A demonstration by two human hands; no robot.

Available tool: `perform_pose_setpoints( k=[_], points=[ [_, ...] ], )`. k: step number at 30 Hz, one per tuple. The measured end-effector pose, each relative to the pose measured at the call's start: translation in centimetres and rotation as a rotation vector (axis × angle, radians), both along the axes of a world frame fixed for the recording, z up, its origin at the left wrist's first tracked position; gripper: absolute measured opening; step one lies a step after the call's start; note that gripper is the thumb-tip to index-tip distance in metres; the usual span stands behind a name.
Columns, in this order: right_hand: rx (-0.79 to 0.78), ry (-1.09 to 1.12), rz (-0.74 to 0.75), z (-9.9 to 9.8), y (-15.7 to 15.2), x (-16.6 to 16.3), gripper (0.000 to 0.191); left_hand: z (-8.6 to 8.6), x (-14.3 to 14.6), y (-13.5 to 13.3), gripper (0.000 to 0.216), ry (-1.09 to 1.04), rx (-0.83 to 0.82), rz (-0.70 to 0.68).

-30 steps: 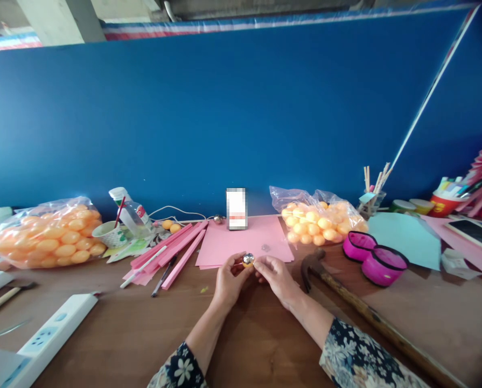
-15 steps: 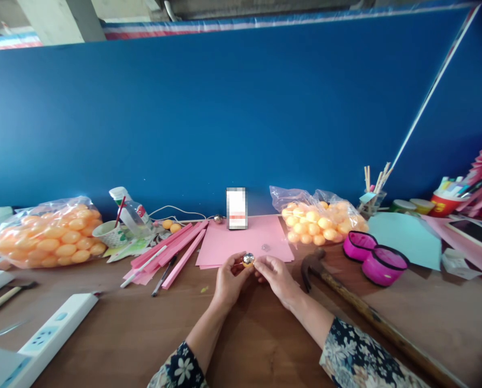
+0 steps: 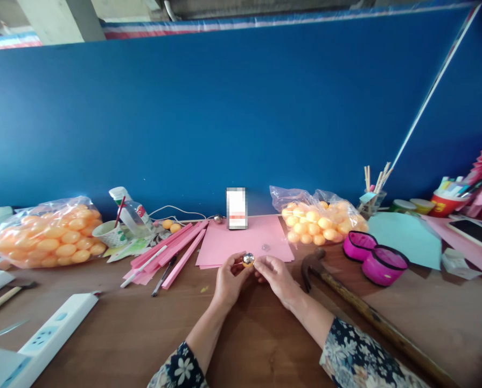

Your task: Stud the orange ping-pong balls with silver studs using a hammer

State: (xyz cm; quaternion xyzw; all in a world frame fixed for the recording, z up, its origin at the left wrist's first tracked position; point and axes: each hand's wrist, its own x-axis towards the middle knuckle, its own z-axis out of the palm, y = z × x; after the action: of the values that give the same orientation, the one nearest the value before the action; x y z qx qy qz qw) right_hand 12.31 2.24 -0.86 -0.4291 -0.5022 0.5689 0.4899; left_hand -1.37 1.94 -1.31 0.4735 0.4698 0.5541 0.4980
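Between my hands, above the table's middle, is a small shiny metal ball, silvery on top with a golden tint below. My left hand grips it from the left with thumb and fingers. Closed in a pinch, my right hand meets the ball's right edge with its fingertips, which hide part of that side. Just beyond the hands lies pink paper, with a small clear piece on it. A similar shiny ball rests at the paper's back edge, beside an upright phone with a blurred screen.
Bags of orange balls stand left and right. Pink strips and pens lie left of the paper. A claw hammer and magenta fabric rings are at right, a white power strip at left. A blue panel closes the back.
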Motion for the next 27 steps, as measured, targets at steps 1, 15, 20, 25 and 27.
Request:
perform_pose_setpoints(
  k=[1, 15, 20, 25, 27],
  points=[
    [0.002, -0.002, -0.001, -0.02, 0.01, 0.01, 0.03, 0.04, 0.0, -0.01, 0.049, -0.011, -0.004, -0.003],
    [-0.017, -0.003, -0.004, 0.05, -0.02, -0.01, 0.031, -0.41, 0.02, 0.15, 0.046, -0.056, 0.048, -0.013],
    [-0.009, -0.007, -0.003, -0.27, 0.17, -0.01, 0.03, -0.49, -0.04, 0.19, 0.045, -0.042, 0.055, -0.009],
    [0.0, 0.004, 0.001, -0.5, 0.29, -0.01, 0.028, -0.49, -0.05, 0.31, 0.044, -0.033, 0.063, 0.006],
    [-0.006, 0.012, 0.003, -0.58, 0.31, -0.03, 0.028, -0.43, -0.04, 0.27, 0.044, -0.02, 0.062, 0.005]
  ],
)
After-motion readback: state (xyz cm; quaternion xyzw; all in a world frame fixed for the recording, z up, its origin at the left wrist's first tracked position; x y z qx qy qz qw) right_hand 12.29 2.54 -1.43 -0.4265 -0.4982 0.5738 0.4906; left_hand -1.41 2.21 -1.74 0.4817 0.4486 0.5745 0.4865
